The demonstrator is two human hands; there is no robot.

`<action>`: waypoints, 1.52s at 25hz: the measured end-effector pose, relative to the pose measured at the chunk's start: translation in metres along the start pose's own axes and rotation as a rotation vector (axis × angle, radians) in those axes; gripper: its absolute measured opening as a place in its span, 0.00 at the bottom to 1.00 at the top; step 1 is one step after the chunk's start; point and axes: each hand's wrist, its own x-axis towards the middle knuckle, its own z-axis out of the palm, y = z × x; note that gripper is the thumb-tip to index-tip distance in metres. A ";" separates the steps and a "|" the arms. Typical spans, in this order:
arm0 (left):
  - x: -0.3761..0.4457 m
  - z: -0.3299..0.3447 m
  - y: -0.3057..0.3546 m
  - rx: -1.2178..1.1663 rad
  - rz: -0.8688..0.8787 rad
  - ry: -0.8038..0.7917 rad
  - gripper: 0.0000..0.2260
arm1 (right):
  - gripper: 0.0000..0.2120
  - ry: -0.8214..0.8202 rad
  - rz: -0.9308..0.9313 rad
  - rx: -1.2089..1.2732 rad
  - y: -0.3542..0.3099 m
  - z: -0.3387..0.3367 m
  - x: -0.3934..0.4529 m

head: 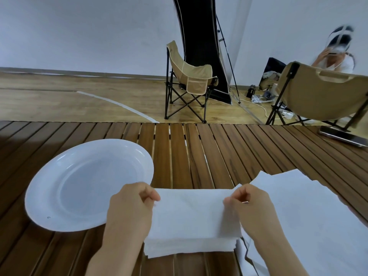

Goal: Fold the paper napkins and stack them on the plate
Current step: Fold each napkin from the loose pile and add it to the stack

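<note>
Both hands pinch one folded napkin (191, 212), which lies on the slatted wooden table (199, 156) near its front edge. The left hand (129, 208) nips the far left corner between thumb and curled fingers; the right hand (247, 206) does the same at the far right corner. Between the two pinches the far edge of the napkin runs straight and taut. The near edge, below the wrists, shows several layers fanned slightly apart.

Just left of the left-hand pinch sits the white plate (49, 196), bare, its near rim partly covered by the left hand and wrist. Beyond the held edge lies an open stretch of table slats reaching to the far table edge. Right of the right-hand pinch spreads a stack of unfolded napkins (308, 216), running out of view at the right and bottom edges; its near corner passes under the right forearm.

Far to the right of the grip, a dark flat device (344, 137) lies at the table's far corner. Past the table stand two folding chairs, one (191, 76) facing, one (328, 96) cut off at the frame edge, and a blurred person (336, 54) behind it.
</note>
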 end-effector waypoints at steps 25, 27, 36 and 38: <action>-0.021 -0.002 0.013 0.063 0.042 -0.156 0.08 | 0.12 -0.283 0.184 -0.801 0.029 -0.005 0.012; -0.020 -0.001 0.010 0.068 0.052 -0.160 0.09 | 0.11 -0.236 0.095 -0.793 0.032 -0.012 0.008; -0.019 0.000 0.006 0.150 0.064 -0.285 0.13 | 0.12 -0.303 0.124 -0.851 0.034 -0.013 0.008; -0.020 -0.002 0.006 0.168 0.076 -0.300 0.14 | 0.15 -0.311 0.062 -0.854 0.036 -0.017 0.005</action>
